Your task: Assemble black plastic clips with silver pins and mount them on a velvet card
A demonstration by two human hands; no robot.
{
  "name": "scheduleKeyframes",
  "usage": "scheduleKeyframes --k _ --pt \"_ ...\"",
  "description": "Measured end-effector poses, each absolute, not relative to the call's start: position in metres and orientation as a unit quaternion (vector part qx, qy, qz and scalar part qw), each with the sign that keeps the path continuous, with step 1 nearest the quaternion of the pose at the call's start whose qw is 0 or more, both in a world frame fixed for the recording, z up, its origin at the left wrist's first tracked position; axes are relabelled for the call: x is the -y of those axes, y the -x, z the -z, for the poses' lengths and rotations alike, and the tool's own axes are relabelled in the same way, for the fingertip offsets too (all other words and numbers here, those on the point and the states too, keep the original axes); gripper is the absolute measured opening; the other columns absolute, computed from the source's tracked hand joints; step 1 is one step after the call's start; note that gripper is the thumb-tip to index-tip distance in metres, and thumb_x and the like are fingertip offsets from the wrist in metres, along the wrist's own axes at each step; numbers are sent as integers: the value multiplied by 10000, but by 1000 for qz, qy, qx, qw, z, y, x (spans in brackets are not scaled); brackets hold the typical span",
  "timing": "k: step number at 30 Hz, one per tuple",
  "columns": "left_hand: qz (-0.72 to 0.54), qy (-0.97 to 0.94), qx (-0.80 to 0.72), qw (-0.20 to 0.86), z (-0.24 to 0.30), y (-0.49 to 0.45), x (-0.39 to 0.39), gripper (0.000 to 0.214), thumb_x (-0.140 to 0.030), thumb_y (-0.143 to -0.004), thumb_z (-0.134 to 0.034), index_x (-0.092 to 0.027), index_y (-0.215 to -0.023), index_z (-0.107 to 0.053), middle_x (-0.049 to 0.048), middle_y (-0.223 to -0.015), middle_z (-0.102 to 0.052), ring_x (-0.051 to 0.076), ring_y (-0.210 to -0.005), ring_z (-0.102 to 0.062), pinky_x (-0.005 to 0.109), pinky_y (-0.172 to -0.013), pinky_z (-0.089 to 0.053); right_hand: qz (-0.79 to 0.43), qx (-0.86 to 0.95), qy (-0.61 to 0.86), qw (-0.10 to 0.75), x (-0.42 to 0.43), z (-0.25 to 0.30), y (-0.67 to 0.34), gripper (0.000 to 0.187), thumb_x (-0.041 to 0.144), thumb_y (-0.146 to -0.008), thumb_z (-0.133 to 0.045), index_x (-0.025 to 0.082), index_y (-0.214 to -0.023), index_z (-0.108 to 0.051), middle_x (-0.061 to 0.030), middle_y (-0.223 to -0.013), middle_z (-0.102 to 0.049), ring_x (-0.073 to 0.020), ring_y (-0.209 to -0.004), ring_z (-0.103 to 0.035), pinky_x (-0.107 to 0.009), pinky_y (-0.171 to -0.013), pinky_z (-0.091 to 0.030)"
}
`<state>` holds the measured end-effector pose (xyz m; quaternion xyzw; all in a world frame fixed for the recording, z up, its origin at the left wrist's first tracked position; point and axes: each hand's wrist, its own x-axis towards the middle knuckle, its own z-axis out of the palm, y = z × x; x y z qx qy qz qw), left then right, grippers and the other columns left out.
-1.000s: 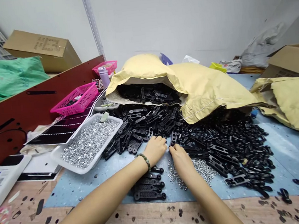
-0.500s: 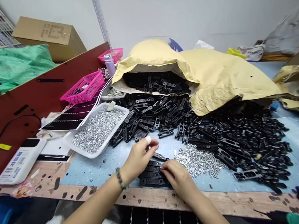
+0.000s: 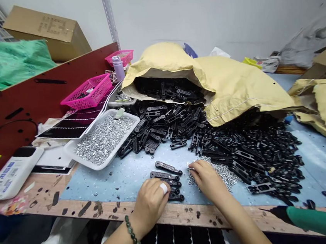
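Several black perforated plastic arms (image 3: 167, 167) lie in a row near the table's front edge. My left hand (image 3: 151, 201), with a white wrap on one finger and a beaded bracelet at the wrist, is curled over the left ends of the lower arms. Whatever its fingers hold is hidden. At the left edge of a heap of small silver screws (image 3: 225, 171), my right hand (image 3: 207, 179) has its fingertips drawn together, touching the heap. Any piece between those fingers is too small to make out.
Loose black parts (image 3: 259, 147) spread behind and right, spilling below yellow sacks (image 3: 243, 82). A white tray (image 3: 98, 167) of small metal pieces stands left, near a pink basket (image 3: 90, 92) and a white box-shaped device (image 3: 12, 172). A green-handled tool (image 3: 316, 220) juts in at lower right.
My left hand has come down and nearer, onto the lower arms. My right hand has moved from the arms rightward to the screws. The green-handled tool shows more, as the view shifted.
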<state>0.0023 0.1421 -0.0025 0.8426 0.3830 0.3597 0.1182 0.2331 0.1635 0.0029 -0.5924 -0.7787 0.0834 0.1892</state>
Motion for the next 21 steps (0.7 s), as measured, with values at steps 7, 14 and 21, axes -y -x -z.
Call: scheduleKeyframes --k 7,14,21 --pt "-361 -837 -400 97 2 -3 -138 141 -57 -891 -478 -171 -872 -560 34 -802 -653 192 -793 -592 337 -694 -458 -75 786 603 111 -169 -8 -218 93 112 -844 -585 175 -823 -650 -76 -859 -614 -255 -844 -558 -359 -747 -474" --pt "-364 -825 -422 93 3 -6 -135 124 -82 -897 -486 -172 -839 -548 42 -792 -647 204 -792 -581 344 -680 -442 -67 774 618 123 -164 -2 -219 97 113 -806 -638 163 -885 -613 -84 -903 -602 -259 -865 -550 -378 -775 -467" --pt "-367 -812 -436 126 3 -4 -133 116 -108 -902 -487 -180 -847 -560 36 -783 -640 199 -783 -571 340 -691 -439 -169 739 566 324 -138 -9 -210 66 185 -901 -504 208 -867 -555 -41 -819 -619 -202 -771 -588 -324 -695 -488"
